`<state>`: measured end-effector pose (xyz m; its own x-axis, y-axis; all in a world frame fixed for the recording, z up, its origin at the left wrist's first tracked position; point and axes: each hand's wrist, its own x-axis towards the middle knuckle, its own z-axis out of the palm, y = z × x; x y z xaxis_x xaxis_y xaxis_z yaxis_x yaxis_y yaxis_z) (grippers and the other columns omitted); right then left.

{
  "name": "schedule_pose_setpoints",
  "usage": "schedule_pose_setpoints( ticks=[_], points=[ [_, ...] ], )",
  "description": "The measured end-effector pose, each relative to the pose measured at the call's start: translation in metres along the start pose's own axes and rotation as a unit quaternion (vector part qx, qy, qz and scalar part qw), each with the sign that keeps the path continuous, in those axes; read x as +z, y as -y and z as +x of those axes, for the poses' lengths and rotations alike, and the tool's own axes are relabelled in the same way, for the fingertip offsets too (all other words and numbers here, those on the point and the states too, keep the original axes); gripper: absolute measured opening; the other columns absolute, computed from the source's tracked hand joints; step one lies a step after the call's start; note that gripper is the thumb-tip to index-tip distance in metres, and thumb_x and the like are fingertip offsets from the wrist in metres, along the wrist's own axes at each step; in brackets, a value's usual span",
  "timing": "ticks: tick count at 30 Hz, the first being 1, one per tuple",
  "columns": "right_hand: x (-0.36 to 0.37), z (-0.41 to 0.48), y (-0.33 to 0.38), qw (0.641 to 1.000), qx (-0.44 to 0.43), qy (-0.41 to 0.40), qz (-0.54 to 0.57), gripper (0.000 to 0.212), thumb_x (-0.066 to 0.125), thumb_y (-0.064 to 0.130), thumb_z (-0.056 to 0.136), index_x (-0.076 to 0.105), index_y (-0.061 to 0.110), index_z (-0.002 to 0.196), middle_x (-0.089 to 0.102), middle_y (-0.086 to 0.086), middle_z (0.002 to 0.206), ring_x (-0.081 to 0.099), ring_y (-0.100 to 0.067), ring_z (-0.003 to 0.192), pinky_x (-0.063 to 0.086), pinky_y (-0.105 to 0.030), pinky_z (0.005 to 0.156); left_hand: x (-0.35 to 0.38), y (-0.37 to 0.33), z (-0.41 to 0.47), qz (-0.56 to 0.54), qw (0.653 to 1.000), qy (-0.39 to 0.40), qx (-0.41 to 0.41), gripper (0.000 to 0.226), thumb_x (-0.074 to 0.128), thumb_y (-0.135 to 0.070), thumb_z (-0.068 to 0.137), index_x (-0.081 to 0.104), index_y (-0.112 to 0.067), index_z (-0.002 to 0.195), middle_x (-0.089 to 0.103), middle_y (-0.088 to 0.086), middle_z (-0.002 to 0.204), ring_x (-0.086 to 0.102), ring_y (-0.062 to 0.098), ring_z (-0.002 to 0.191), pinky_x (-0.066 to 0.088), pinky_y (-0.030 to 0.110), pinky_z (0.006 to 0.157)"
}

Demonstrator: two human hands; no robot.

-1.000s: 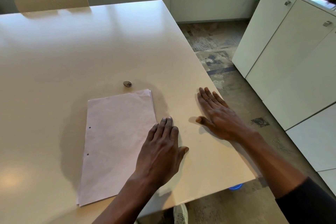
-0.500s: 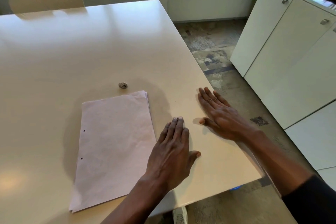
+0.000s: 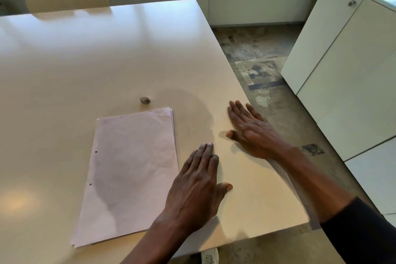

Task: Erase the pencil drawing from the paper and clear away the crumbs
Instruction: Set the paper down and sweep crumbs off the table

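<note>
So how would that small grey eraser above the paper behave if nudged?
The eraser looks rounded and pebble-like, so it would probably roll or skid on the glossy table. It seems small and likely light. Nothing touches it; the paper lies just short of it.

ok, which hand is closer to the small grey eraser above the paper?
Left. The left hand lies flat just right of the white paper stack, below the small grey eraser; the right hand rests farther right, near the table edge.

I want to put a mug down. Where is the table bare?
Bare: the far half of the table beyond the eraser, and the strip left of the paper. Crowded: the near right corner, where the left hand and right hand lie flat.
</note>
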<state>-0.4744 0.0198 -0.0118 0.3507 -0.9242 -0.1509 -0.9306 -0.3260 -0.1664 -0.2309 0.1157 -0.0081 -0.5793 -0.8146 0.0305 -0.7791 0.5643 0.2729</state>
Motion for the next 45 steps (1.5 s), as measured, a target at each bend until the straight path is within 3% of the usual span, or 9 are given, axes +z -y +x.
schedule_pose_setpoints(
  ticks=[5,9,13,18,22,27,32,37,45],
  points=[
    [-0.002,0.011,0.034,0.99,-0.127,0.016,0.066,0.096,-0.01,0.077,0.098,0.001,0.014,0.17,-0.009,-0.001,0.178,-0.016,-0.007,0.164,-0.014,-0.029,0.132,0.001,0.0,-0.002,-0.033,0.999,-0.003,-0.006,0.079,0.035,-0.065,0.108,0.014,-0.018,0.168,-0.01,0.001,0.178,-0.018,0.013,0.163,-0.008,0.029,0.13],
    [0.005,0.019,0.043,0.985,-0.169,0.037,0.028,0.1,-0.021,0.075,0.093,-0.001,0.015,0.17,-0.011,-0.001,0.178,-0.018,-0.011,0.164,-0.013,-0.035,0.133,0.003,0.003,-0.003,-0.033,0.999,-0.002,-0.015,0.08,0.032,-0.072,0.106,0.015,-0.023,0.167,0.004,0.001,0.179,-0.011,0.01,0.163,-0.006,0.024,0.128],
    [0.003,0.016,0.03,0.996,-0.084,0.029,-0.025,0.118,-0.037,0.083,0.076,-0.012,0.014,0.169,-0.02,-0.005,0.176,-0.023,-0.016,0.163,-0.011,-0.043,0.134,0.003,0.0,-0.002,-0.025,0.999,0.007,-0.018,0.088,0.024,-0.074,0.102,0.01,-0.019,0.17,-0.005,-0.001,0.179,-0.017,0.008,0.162,-0.015,0.019,0.122],
    [-0.005,0.006,0.012,0.999,0.038,0.021,-0.01,0.13,-0.036,0.09,0.069,-0.01,0.01,0.168,-0.019,-0.009,0.176,-0.023,-0.02,0.163,-0.013,-0.045,0.134,0.003,-0.002,-0.001,-0.028,0.999,0.013,-0.026,0.091,0.017,-0.076,0.099,0.012,-0.018,0.17,-0.009,-0.003,0.179,-0.019,0.008,0.162,-0.014,0.021,0.124],
    [-0.006,0.008,0.03,0.998,-0.055,0.0,0.032,0.116,-0.028,0.085,0.082,-0.005,0.013,0.169,-0.016,-0.005,0.177,-0.021,-0.017,0.164,-0.011,-0.041,0.134,0.006,0.001,-0.001,-0.03,0.999,0.014,-0.025,0.089,0.022,-0.075,0.102,0.01,-0.018,0.17,-0.01,-0.002,0.179,-0.019,0.009,0.163,-0.012,0.023,0.126],
    [0.0,0.025,0.049,0.993,-0.108,0.026,0.05,0.069,0.008,0.056,0.114,0.003,0.017,0.171,-0.008,0.001,0.178,-0.017,-0.009,0.163,-0.009,-0.04,0.134,0.009,0.005,-0.002,-0.051,0.998,0.003,-0.023,0.086,0.027,-0.075,0.103,0.015,-0.021,0.169,-0.003,-0.001,0.179,-0.012,0.01,0.164,0.005,0.034,0.134],
    [0.002,0.018,0.038,0.998,-0.057,0.013,0.003,0.117,-0.033,0.082,0.08,-0.001,0.014,0.171,-0.011,-0.002,0.178,-0.017,-0.014,0.164,-0.01,-0.044,0.135,0.01,0.006,-0.001,-0.04,0.999,0.005,-0.021,0.087,0.026,-0.074,0.103,0.015,-0.019,0.17,-0.004,-0.001,0.179,-0.015,0.009,0.164,0.006,0.033,0.134],
    [-0.002,0.005,0.034,0.997,0.074,-0.009,-0.026,0.126,-0.034,0.085,0.076,-0.003,0.007,0.169,-0.012,-0.013,0.178,-0.018,-0.024,0.165,-0.01,-0.046,0.134,0.008,0.006,0.001,-0.02,1.0,0.006,-0.016,0.079,0.029,-0.07,0.105,0.03,-0.016,0.163,0.006,0.002,0.18,-0.007,0.014,0.165,0.005,0.031,0.132],
    [0.003,0.016,0.064,0.998,-0.035,0.016,0.042,0.127,-0.036,0.085,0.074,0.001,0.01,0.171,-0.008,-0.007,0.178,-0.016,-0.017,0.165,-0.008,-0.043,0.135,0.002,0.005,0.002,-0.019,1.0,0.017,-0.009,0.082,0.022,-0.071,0.107,0.014,-0.018,0.17,0.006,0.005,0.179,-0.006,0.017,0.165,-0.005,0.028,0.13]
  ],
)
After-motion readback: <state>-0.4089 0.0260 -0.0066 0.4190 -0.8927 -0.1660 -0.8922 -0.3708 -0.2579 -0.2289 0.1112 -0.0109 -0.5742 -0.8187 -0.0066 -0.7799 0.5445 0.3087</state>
